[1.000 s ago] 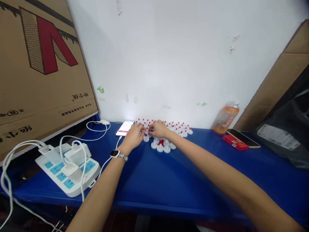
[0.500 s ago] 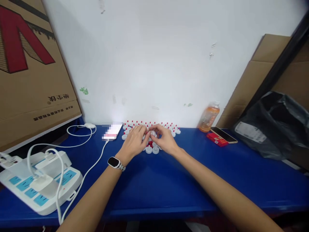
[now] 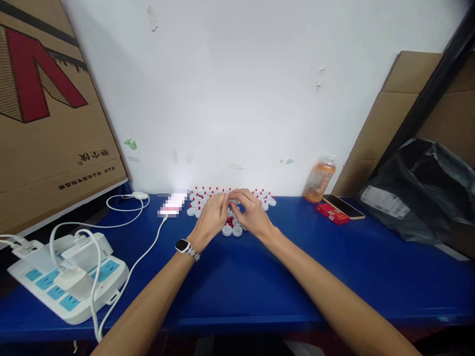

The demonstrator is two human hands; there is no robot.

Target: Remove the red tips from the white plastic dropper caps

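Red-tipped white caps [image 3: 191,211] | on blue tabletop [image 3: 237,282] | white wall [image 3: 237,99] behind | printed cardboard [image 3: 55,136]

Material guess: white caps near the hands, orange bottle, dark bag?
White caps: likely plastic, satin; smooth, uniform white, but too small to be sure.
Bottle: probably clear, glossy plastic; orange contents show through.
Dark bag: apparently thin plastic film, shiny; wrinkles and highlights.

Many white caps [image 3: 191,212] are red-tipped; the counter [image 3: 237,277] here is deep blue, the box [image 3: 331,213] red, that carton [image 3: 40,148] brown with red-and-black print.
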